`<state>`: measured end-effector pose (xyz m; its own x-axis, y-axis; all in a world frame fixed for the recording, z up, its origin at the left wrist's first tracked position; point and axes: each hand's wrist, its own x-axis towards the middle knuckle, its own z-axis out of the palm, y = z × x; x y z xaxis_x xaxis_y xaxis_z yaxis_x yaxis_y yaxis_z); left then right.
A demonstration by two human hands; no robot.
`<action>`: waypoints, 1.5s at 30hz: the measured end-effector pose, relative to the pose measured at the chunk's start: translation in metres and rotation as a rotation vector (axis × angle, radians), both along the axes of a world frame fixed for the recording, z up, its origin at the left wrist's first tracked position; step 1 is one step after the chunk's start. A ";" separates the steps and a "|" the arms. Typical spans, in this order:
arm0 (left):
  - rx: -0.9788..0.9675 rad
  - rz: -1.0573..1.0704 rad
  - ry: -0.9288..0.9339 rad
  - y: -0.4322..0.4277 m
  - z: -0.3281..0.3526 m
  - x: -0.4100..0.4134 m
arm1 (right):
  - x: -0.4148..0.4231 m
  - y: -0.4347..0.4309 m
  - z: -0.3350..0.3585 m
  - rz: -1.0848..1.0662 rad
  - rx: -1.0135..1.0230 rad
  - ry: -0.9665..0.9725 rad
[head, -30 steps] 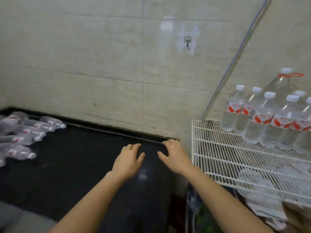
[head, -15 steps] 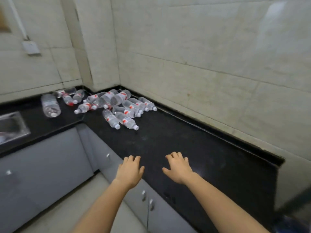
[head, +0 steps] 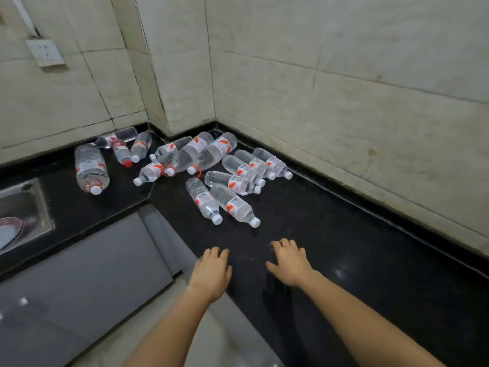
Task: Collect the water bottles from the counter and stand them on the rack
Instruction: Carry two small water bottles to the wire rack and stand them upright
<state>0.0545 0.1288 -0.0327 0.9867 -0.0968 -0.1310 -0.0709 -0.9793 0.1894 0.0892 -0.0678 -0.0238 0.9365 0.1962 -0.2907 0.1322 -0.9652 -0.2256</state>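
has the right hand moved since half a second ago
Yes. The right hand has moved forward over the black counter towards the corner, and the gap to the nearest lying bottle is smaller.

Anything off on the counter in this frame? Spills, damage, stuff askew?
The water bottles all lie on their sides, jumbled and overlapping in the corner of the counter; none stands upright. One large bottle lies apart beside the sink. No spill or damage visible.
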 end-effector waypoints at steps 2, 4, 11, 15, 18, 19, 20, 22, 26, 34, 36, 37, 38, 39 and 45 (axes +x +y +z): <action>-0.031 -0.006 -0.001 0.012 -0.009 0.023 | 0.022 0.011 -0.006 -0.015 0.005 0.023; -0.028 -0.025 -0.008 0.024 -0.018 0.044 | 0.042 0.020 -0.013 -0.038 0.015 0.035; 0.113 -0.192 -0.129 0.065 -0.045 0.120 | 0.104 0.053 -0.037 -0.213 0.067 0.043; 0.166 -0.372 -0.207 0.090 -0.053 0.165 | 0.125 0.069 -0.045 -0.337 0.131 0.075; 0.253 -0.555 -0.245 0.108 -0.062 0.196 | 0.138 0.077 -0.053 -0.426 0.187 0.096; 0.257 -0.603 -0.268 0.111 -0.063 0.202 | 0.139 0.079 -0.055 -0.459 0.209 0.096; 0.248 -0.645 -0.281 0.113 -0.065 0.209 | 0.140 0.081 -0.057 -0.503 0.229 0.104; 0.211 -0.705 -0.308 0.115 -0.067 0.221 | 0.141 0.084 -0.060 -0.571 0.231 0.128; 0.169 -0.813 -0.320 0.115 -0.062 0.237 | 0.140 0.089 -0.059 -0.630 0.171 0.178; -0.060 -0.848 -0.438 0.116 -0.038 0.239 | 0.124 0.100 -0.046 -0.661 0.175 0.175; -0.188 -0.811 -0.459 0.113 -0.026 0.236 | 0.117 0.093 -0.036 -0.715 0.310 0.166; -0.259 -0.783 -0.443 0.110 -0.018 0.233 | 0.113 0.088 -0.029 -0.746 0.397 0.137; -0.341 -0.749 -0.416 0.104 -0.008 0.230 | 0.109 0.083 -0.019 -0.773 0.470 0.087; -0.424 -0.699 -0.377 0.098 0.002 0.226 | 0.104 0.078 -0.009 -0.794 0.521 0.027; -0.807 -0.462 -0.240 0.059 0.033 0.196 | 0.062 0.057 0.042 -0.851 0.541 -0.292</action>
<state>0.2504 0.1875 0.0004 0.8202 -0.4553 0.3463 -0.5421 -0.4253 0.7247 0.1513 -0.0113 0.0185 0.8458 -0.5236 -0.1017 -0.4243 -0.5448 -0.7233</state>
